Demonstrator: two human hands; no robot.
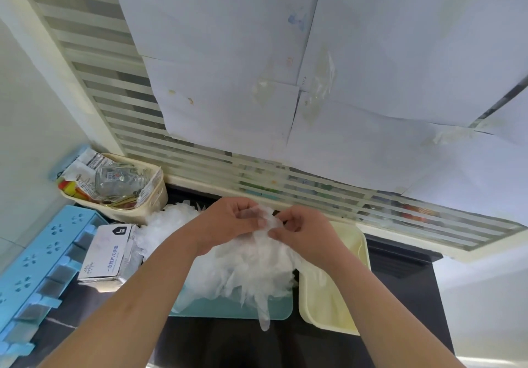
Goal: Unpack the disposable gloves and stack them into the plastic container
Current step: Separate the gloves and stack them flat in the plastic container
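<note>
Gloves [251, 265] heaped on the teal board [280, 312]; both hands' fingers [261, 222] pinch one.

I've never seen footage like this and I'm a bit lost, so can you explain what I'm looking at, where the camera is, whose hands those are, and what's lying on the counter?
There is no machine here. This is one picture from a wide-angle camera worn on a person's head, looking forward and down, so the arms come in from the bottom. The left hand and right hand are bare, and together they pinch one thin see-through glove above a loose pile of gloves. The pile lies on a teal board on a dark counter. To the right stands the cream plastic container that the gloves are meant for. On the left are a white glove box, a cream basket of packets and a blue rack.
</note>
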